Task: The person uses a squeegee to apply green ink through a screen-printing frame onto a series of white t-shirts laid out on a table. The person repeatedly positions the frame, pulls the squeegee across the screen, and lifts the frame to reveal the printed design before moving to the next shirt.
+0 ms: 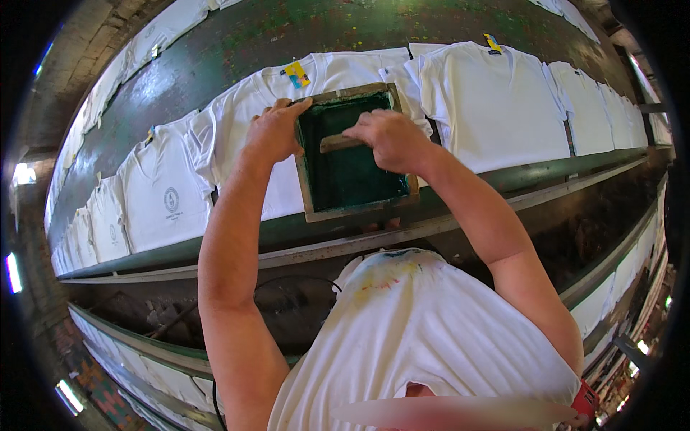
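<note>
A square wooden screen-printing frame (361,211) with dark green mesh (349,181) lies on a white T-shirt (267,192) laid on a long green board. My left hand (277,131) is closed on the frame's left edge near its upper corner. My right hand (388,140) grips a wooden squeegee (332,143) inside the frame, held crosswise over the mesh. The squeegee's right part is hidden under my fingers. A yellow-and-blue tag (295,75) shows at the shirt's collar, above the frame.
More white T-shirts (492,108) line the board (352,32) on both sides; some at the left (158,194) bear small dark prints. A long rail (510,202) runs along the near edge. Another row of shirts (129,352) lies behind me at lower left. My paint-stained shirt fills the bottom.
</note>
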Demonstrator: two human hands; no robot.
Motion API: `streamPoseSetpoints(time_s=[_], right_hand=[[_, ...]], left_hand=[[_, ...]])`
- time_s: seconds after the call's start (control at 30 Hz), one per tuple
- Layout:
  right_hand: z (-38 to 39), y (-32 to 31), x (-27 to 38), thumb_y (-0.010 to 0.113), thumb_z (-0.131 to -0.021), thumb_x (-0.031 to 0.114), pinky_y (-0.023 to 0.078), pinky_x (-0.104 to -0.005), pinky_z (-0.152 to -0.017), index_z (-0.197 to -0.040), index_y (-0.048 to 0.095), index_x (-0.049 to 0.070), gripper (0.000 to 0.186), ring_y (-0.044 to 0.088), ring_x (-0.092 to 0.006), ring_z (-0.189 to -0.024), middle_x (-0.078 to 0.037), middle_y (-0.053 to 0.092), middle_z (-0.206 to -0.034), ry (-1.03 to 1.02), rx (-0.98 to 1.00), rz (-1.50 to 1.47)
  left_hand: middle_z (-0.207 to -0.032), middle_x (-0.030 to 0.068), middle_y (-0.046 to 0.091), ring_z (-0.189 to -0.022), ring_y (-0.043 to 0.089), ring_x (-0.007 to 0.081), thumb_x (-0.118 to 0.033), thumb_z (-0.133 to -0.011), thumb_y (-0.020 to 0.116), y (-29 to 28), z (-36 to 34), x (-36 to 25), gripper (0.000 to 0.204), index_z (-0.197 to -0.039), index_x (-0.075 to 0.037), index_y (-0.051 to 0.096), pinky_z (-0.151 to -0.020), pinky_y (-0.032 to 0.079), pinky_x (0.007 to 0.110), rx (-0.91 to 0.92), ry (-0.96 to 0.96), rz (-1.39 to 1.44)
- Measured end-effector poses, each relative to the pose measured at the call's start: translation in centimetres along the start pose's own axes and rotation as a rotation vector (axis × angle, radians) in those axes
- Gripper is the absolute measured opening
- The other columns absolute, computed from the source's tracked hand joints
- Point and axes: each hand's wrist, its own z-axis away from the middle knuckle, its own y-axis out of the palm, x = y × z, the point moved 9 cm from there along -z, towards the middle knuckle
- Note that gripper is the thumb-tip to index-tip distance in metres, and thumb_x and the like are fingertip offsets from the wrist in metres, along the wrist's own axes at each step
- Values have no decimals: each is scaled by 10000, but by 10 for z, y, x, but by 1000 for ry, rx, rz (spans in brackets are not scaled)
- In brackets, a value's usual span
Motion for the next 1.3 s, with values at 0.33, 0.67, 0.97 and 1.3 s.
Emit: streamPoseSetpoints(time_s=[0.33,0.67,0.97,1.3], right_hand=[[62,7,63,663,-859,-22,583,-467,-950,-1236,807,78,415,724,-355,-1049,-127,758,-1104,-66,122,2],[-32,-10,-22,648,-885,-33,599,-487,-988,-1247,823,78,417,739,-406,-1104,-166,784,-1104,66,-110,11],[25,7,24,682,-847,-26,598,-480,-942,-1221,830,70,413,745,-369,-1033,-153,783,-1097,27,-33,25],[87,17,85,708,-891,99,582,-467,-951,-1197,815,95,325,716,-333,-1028,-126,734,-1041,-9,-54,81]], left_hand=[[-1572,103,637,-1431,648,377,-187,-714,1053,0,0,-2,1111,-1689,-342,544,-1169,529,578,45,-17,-1],[-1601,84,613,-1455,634,358,-194,-739,1043,-3,0,-6,1118,-1709,-362,511,-1178,526,577,117,-52,-28],[-1626,89,606,-1494,598,369,-193,-716,1044,1,0,4,1112,-1695,-346,538,-1191,514,576,45,-23,32],[-1444,214,730,-1236,760,333,-59,-801,945,35,36,36,830,-1578,-95,657,-1016,609,445,-182,-183,606]])
